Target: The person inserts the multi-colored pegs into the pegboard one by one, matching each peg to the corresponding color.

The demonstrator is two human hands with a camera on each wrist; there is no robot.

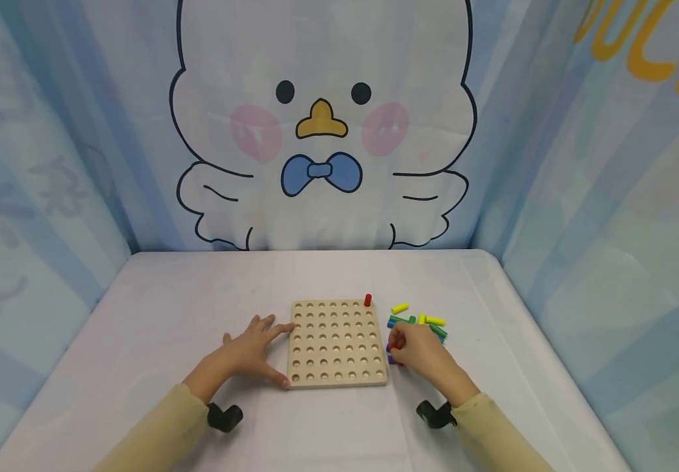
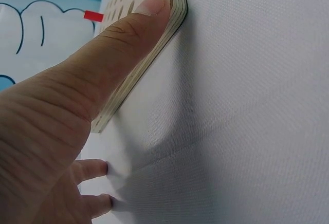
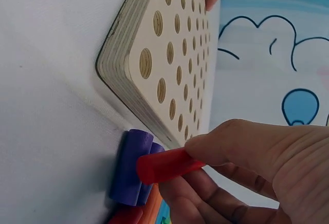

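A pale wooden pegboard point(image 1: 339, 385) with rows of round holes lies flat on the table. One red peg point(image 1: 368, 300) stands upright in its far right corner. My left hand point(image 1: 247, 353) touches the board's left side, thumb at the near corner and fingers spread. Between thumb and fingers, my right hand point(image 1: 424, 354) pinches another red peg point(image 3: 169, 166), tilted just above two purple pegs point(image 3: 128, 172) beside the board. In the right wrist view an orange peg point(image 3: 151, 203) and a further red peg point(image 3: 126, 216) show below them, partly hidden.
Yellow pegs point(image 1: 400, 307) and green pegs point(image 1: 438, 331) lie loose right of the board, with blue ones partly covered by the right hand. A white cloth covers the table point(image 1: 315, 432). Printed curtains point(image 1: 321, 216) rise behind and at both sides.
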